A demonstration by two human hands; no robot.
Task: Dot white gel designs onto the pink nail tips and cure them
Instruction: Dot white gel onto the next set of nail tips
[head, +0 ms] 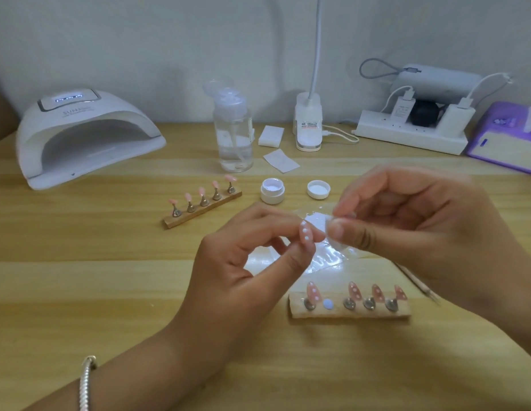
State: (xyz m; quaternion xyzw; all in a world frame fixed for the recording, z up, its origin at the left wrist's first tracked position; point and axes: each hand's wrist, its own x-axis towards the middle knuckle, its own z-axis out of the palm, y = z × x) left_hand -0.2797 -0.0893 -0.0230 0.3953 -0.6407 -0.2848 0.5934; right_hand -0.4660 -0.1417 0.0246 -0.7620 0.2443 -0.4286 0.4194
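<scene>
My left hand (252, 256) pinches a pink nail tip (306, 234) with white dots, lifted off its stand. My right hand (412, 229) pinches a small white wipe (335, 232) right beside that tip. Below them a wooden holder (350, 312) carries several dotted pink tips, with one magnet spot bare. A second wooden holder (202, 207) further back carries several plain pink tips. An open jar of white gel (272, 189) and its lid (318, 189) stand behind the hands. The white curing lamp (86, 134) sits at the back left, its display lit.
A clear pump bottle (234, 134), white wipe pads (271, 136), a clip lamp base (308, 126), a power strip (412, 132) and a purple box (507, 137) line the back. A dotting tool (418, 283) lies under my right wrist. A glossy plastic sheet (326, 256) lies under the hands.
</scene>
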